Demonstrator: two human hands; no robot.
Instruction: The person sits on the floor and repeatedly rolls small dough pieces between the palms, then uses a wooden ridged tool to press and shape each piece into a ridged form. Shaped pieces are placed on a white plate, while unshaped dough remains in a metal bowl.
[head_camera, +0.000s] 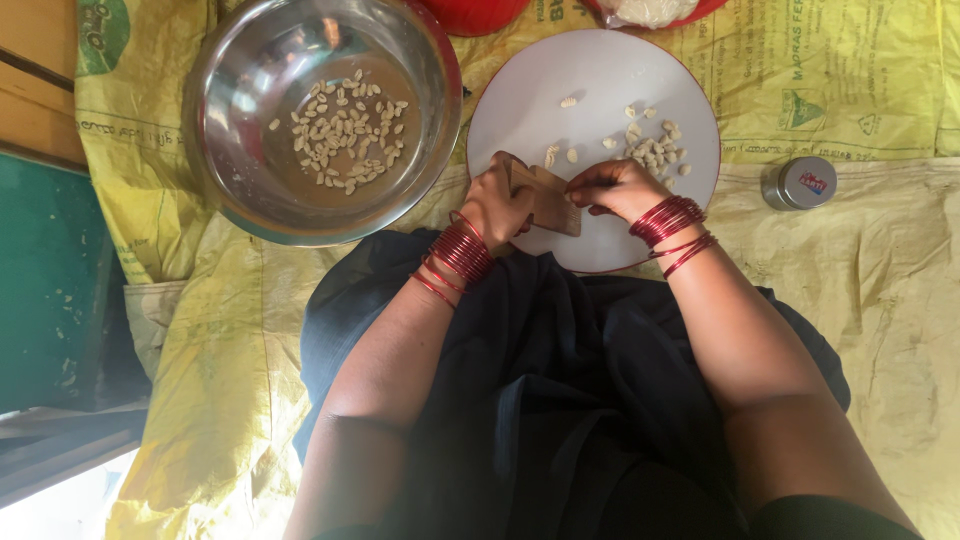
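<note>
Nearby: steel bowl (225, 150) left of white plate (520, 110); small tin (800, 183) right.

Yellow sacks (860, 260) spread flat cover the floor here. On them sits a steel bowl (225, 150) at the left, a white plate (530, 100) just beside it, and a small round tin (800, 183) off to the right. Red dishes (475, 12) line the top edge.
</note>
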